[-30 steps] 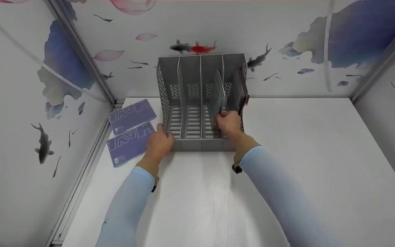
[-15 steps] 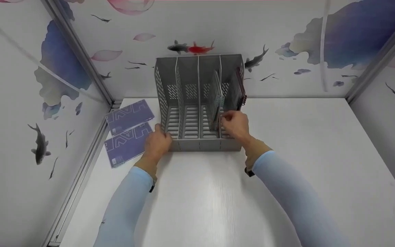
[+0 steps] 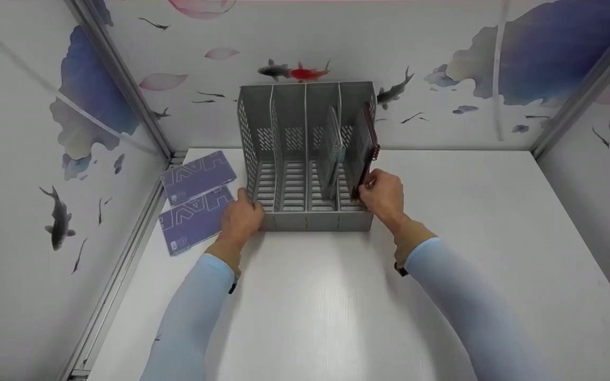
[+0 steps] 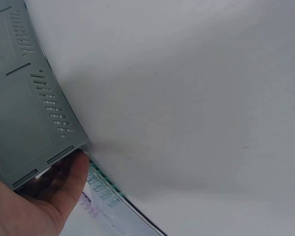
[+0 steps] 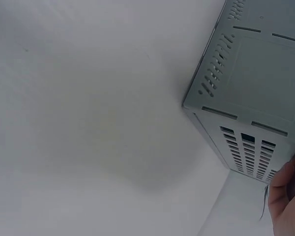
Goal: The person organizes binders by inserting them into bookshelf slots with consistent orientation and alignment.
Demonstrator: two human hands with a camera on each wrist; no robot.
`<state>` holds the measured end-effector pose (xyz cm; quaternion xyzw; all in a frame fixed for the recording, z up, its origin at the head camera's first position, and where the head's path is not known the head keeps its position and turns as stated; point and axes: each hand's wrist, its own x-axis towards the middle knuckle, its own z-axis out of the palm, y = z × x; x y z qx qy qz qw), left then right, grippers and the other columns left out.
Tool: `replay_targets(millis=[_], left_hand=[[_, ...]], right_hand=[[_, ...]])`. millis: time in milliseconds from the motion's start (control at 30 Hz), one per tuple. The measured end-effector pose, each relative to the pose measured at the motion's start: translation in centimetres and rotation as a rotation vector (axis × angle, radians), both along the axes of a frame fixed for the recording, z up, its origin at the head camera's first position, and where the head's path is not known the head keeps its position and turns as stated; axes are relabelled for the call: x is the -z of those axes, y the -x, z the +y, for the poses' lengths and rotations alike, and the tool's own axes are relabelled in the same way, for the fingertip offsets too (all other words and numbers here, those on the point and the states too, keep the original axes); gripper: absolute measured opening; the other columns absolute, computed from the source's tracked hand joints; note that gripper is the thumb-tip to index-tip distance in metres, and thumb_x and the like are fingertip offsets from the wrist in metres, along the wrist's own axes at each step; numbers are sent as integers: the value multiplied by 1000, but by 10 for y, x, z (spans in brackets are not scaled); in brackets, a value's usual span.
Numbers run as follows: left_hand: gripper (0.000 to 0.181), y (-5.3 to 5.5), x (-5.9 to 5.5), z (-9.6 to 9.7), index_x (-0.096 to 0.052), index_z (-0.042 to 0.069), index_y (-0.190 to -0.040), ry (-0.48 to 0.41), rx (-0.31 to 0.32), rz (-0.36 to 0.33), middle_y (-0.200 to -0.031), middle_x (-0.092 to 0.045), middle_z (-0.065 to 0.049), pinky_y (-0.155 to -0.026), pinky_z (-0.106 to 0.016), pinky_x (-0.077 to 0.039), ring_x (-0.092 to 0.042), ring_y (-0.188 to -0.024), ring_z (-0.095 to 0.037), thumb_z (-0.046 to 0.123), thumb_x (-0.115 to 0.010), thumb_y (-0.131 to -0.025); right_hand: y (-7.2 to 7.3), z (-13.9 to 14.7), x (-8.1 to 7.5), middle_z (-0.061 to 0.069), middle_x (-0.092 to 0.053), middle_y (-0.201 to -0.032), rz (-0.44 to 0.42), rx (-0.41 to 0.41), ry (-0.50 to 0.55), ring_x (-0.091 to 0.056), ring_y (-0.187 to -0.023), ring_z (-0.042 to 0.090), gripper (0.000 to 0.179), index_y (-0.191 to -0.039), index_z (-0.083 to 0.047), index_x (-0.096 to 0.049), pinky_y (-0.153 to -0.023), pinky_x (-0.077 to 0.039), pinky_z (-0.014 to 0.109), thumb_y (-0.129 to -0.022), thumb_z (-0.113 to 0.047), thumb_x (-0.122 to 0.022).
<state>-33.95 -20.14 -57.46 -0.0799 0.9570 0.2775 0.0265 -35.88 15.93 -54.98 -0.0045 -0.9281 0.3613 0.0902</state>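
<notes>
At the centre right of the frame, the bare right hand [image 3: 384,194] is now placed farther right than a second ago: the pale, spiral-bound notebook [image 3: 332,153] in the third compartment from the left is left untouched, and the lower front corner of the dark red, spiral-bound notebook [image 3: 363,148] in the rightmost compartment is reached by curled fingers. Whether that corner is pinched or merely touched cannot be told. Both notebooks are stood on edge in the grey plastic four-compartment rack [image 3: 313,221] at the upper middle. Its front left corner is still gripped by the bare left hand [image 3: 242,216], and the rack appears to be steadied thereby. Attention seems to be passed from one shelved notebook to the next, while two flat purple-blue notebooks [image 3: 196,219] are left lying at the centre left, outside the rack.
</notes>
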Motion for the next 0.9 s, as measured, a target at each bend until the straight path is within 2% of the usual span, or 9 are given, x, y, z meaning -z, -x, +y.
replay_targets(millis=[100,200,367,433,567,667,767,900], left_hand=[[65,0,-2,0,-36,2,-168,3,0,1,-142,-71,-32,-113,-62,-55,-72,-129,-52,36,-44,-113],[67,1,-3,1,-35,2,-169,6,4,-7,-142,-71,-32,-113,-62,-55,-72,-129,-52,37,-43,-113],[69,2,-6,1,-33,1,-171,-6,13,-6,-148,-68,-32,-119,-61,-53,-69,-137,-52,37,-45,-113],[69,2,-7,1,-33,1,-170,-10,20,-3,-149,-68,-32,-120,-61,-52,-68,-137,-51,37,-45,-113],[68,1,-6,-3,-34,0,-168,3,45,-9,-142,-71,-32,-115,-61,-55,-73,-128,-50,37,-43,-112],[70,2,-6,-6,-33,-2,-168,19,64,-20,-140,-72,-34,-112,-62,-56,-74,-126,-52,38,-41,-112],[76,4,-7,-9,-29,-5,-170,22,88,-29,-147,-68,-37,-118,-63,-53,-70,-136,-54,44,-39,-112],[84,5,-6,-15,-32,-5,-169,68,130,-8,-155,-63,-35,-123,-63,-50,-64,-145,-53,58,-35,-115]], right_hand=[[0,4,5,19,-78,-107,-90,23,23,-67,-86,26,32,-128,-1,-69,-70,-50,34,-102,-20,-70],[1,8,9,22,-77,-120,-208,28,17,-66,-93,27,42,-139,0,-65,-76,-52,35,-105,-25,-67],[5,9,5,25,-77,-133,-341,-16,-7,-71,-104,30,48,-143,6,-67,-82,-60,38,-106,-22,-59],[6,8,1,27,-75,-136,-403,-30,7,-73,-105,31,49,-146,8,-65,-80,-65,37,-106,-19,-57],[9,4,-3,30,-70,-137,-524,-43,39,-77,-100,32,48,-147,13,-58,-70,-68,33,-106,-13,-55],[10,2,-3,29,-70,-132,-552,-58,35,-79,-89,29,44,-141,14,-60,-64,-67,31,-105,-10,-55],[11,2,-2,28,-71,-127,-546,-59,24,-77,-80,26,41,-138,13,-62,-62,-66,30,-104,-9,-57],[9,2,-3,28,-70,-128,-545,-55,24,-76,-81,26,42,-140,13,-59,-63,-67,32,-104,-8,-56]])
